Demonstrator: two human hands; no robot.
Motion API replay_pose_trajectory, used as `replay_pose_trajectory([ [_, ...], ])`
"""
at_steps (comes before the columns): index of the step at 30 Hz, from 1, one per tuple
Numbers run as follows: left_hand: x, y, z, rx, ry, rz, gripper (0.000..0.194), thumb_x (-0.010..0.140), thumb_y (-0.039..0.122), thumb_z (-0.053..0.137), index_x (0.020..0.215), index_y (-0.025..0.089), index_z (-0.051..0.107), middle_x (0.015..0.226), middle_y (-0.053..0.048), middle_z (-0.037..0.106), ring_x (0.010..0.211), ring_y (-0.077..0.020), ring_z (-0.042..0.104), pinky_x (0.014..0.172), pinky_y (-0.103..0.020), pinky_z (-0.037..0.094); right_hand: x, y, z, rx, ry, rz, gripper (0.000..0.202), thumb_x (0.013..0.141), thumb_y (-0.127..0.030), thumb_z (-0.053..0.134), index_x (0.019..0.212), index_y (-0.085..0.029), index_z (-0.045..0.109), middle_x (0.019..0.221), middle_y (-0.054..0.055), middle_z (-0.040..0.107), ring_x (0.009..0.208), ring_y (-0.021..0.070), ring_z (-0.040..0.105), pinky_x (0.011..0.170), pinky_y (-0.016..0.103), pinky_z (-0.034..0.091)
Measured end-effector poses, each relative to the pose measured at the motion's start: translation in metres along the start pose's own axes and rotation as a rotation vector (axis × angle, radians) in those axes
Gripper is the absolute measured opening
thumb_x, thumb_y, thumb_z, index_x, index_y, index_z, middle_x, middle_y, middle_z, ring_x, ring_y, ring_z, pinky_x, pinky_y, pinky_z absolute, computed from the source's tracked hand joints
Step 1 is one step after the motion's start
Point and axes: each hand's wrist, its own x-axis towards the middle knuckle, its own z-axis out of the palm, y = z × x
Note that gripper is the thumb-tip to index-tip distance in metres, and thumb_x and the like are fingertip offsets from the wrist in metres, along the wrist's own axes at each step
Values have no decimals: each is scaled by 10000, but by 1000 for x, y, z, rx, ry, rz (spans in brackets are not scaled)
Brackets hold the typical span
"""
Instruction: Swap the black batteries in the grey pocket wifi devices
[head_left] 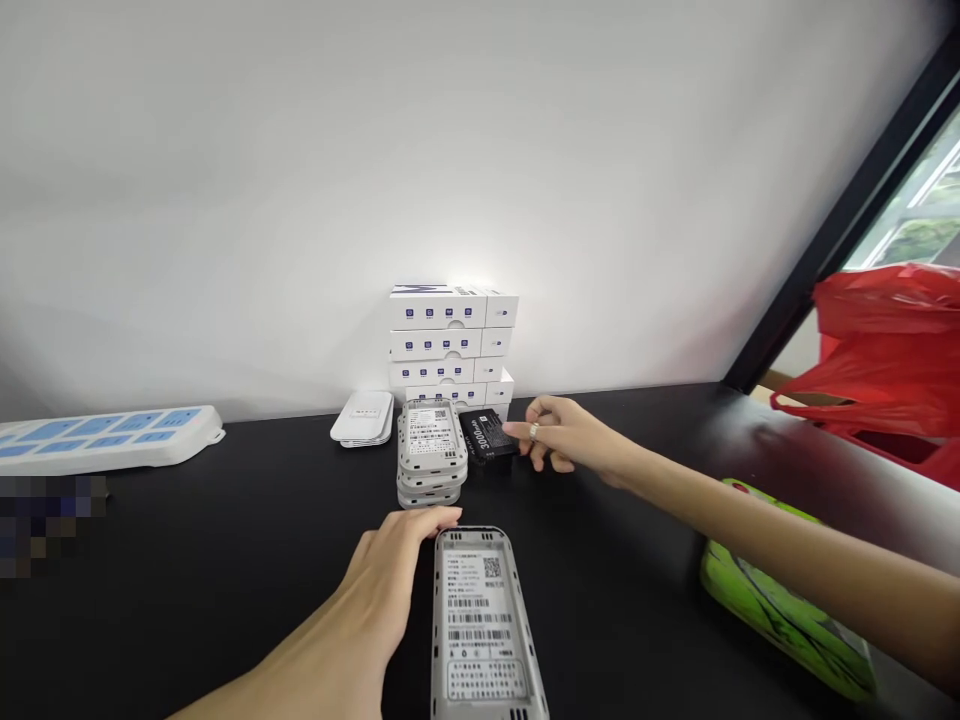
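- Head camera: the left hand is lying back side up along the left edge of a gray case, over the black bench.
- One left fingertip is resting by the case's top edge; the other fingers are mostly hiding, so I cannot tell if they are gripping.
- That case is lying closest to us, label side up, well away from the bench's back edge.
- The right arm is coming in from the right side, passing above a green patterned thing.
- The right hand is hanging half open, fingers loosely bending, with a ring showing.
- Its foremost fingertip is meeting the black battery, marked 3000mAh; I cannot tell if it is pinching.
- The battery is sitting near the back edge, just right of a stack of gray cases.
- White boxes are standing piled behind, at the back edge.
- White covers are lying left of the stack.
- A power strip is lying toward the back left corner.
- A red bag is sitting past the back right corner.
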Motion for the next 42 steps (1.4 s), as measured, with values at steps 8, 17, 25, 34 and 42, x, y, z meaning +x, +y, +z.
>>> replay_pose_trajectory([
  [8,-3,-2,4,-7,-37,12,1035,603,547,825,1413,432,191,1401,-95,417,1229,-412,485,968,-632,472,-7,-7,-18,213,-203,164,458,697,-193,806,1079,-167,554,770,-10,632,607,75,567,551,190,498],
  [17,0,0,6,-13,34,65,1120,574,491,849,1462,315,190,1370,-124,471,1232,-404,512,983,-585,482,-79,-1,19,311,-251,-106,488,714,-282,816,1061,-215,478,853,-1,655,671,122,632,601,251,539],
  [25,-5,11,9,-11,63,-32,1044,627,531,799,1410,483,111,1403,-55,420,1270,-392,480,948,-648,486,-89,2,46,-281,-102,-334,399,693,-293,810,1039,-275,613,848,-37,595,738,133,509,677,281,456],
  [34,-2,11,6,27,1,-57,1085,622,494,845,1400,461,90,1400,-76,396,1232,-396,498,905,-627,515,-109,-7,40,-483,-326,-459,630,677,-408,823,1242,-255,590,1331,47,448,1162,212,512,1009,273,454],
  [42,-2,6,6,70,-25,8,1100,634,526,837,1408,436,59,1401,-112,373,1238,-423,501,915,-661,512,-106,-7,48,-858,-425,-533,921,611,-315,852,1421,-144,450,1434,175,431,1292,340,423,1109,449,376],
])
